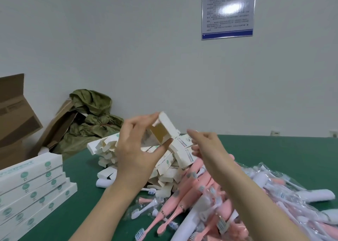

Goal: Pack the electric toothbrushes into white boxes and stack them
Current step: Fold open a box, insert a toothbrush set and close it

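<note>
Closest in, pink toothbrushes (182,200) lay heaped on the green counter (274,149), with packed white boxes (33,191) stacked at the left edge. Above them the left hand (135,149) had its grip clamped on an open white box (164,127), thumb under, fingers on top. The right hand (206,145) hovered just beside it, grip loose and apart. Empty boxes (108,145) were piled behind, then a cardboard carton (14,113) and a green sack (95,116).
</note>
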Motion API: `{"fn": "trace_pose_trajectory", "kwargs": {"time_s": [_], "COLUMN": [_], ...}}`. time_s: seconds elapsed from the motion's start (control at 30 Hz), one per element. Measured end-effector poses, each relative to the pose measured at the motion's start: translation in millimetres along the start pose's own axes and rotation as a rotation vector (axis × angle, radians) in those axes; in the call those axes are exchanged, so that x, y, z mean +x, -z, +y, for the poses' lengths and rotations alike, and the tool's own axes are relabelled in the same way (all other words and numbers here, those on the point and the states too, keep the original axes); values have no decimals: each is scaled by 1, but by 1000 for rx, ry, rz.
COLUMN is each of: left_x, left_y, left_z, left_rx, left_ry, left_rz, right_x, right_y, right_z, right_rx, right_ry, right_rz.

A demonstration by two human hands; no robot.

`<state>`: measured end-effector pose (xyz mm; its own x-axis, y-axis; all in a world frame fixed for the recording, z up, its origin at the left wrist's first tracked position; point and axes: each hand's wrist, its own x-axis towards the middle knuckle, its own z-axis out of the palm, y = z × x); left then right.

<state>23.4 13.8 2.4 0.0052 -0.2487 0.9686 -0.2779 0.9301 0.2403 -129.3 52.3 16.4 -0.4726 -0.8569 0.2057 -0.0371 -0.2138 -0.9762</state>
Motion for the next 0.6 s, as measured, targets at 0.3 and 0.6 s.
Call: {"fn": "trace_pose_trajectory", "kwargs": {"time_s": [0.3, 0.6], "left_x": [-4, -8], "left_y": [-20, -32], "left_z": [14, 33], "left_rx": [51, -94], "left_ry": [-48, 104], "left_rz": [-49, 81], "right_x": [-31, -25], "right_y": [-12, -6], "right_z": [-11, -16], "right_rx": [-129, 272], "right_ry": [645, 494], "right_rz": [-183, -421]}}
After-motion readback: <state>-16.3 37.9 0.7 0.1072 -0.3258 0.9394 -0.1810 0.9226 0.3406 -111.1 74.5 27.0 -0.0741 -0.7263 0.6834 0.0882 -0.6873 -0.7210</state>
